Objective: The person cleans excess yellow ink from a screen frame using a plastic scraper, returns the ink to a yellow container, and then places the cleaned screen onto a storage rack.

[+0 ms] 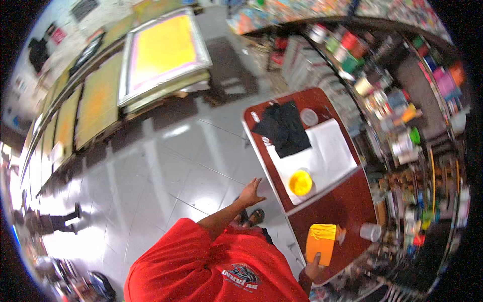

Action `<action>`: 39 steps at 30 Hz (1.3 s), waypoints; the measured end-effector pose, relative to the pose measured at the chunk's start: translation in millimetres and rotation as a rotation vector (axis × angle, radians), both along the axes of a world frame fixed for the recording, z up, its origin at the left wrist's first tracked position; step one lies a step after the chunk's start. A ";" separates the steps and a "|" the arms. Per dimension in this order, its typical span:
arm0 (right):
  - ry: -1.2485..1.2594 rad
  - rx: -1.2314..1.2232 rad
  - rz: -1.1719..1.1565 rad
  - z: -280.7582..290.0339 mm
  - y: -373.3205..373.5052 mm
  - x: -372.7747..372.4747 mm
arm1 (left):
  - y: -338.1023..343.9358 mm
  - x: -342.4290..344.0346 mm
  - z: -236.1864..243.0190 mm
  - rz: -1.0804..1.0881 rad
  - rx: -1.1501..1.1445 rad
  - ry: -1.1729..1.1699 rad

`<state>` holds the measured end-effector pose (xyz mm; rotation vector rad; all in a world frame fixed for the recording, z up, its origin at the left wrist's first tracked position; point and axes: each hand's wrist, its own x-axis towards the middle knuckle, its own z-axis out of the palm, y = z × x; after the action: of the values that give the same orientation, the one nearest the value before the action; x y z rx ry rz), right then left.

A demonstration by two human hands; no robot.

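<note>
My left hand is in the air left of the table, fingers apart and holding nothing. My right hand grips an orange flat scraper with thick yellow paste along its far end, over the maroon folding table. A round container of yellow paste rests on a white sheet, with black cloth lying at the sheet's far left. A clear cup is right of the scraper, and a clear lid or cup is near the far end.
Grey tiled floor spans the left. Beyond are leaning screens and a framed screen with yellow. Shelves of jars and cans run along the right. Another person stands at the far left.
</note>
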<state>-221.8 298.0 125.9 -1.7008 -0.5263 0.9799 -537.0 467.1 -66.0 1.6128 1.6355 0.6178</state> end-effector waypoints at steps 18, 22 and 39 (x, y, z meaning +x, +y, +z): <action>0.674 0.064 0.439 46.2 203.5 -259.7 | -268.1 -332.9 81.5 1.375 0.080 -0.093; 0.674 0.042 0.500 65.4 208.6 -361.9 | -215.9 -415.8 132.7 1.244 0.254 -0.323; 0.527 0.146 0.565 99.8 318.8 -594.9 | 128.8 -723.8 214.0 1.018 0.292 -0.033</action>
<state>-816.8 616.8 225.7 -1.1072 -0.7148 1.6841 -1260.9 595.9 148.0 0.8189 2.3781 1.4190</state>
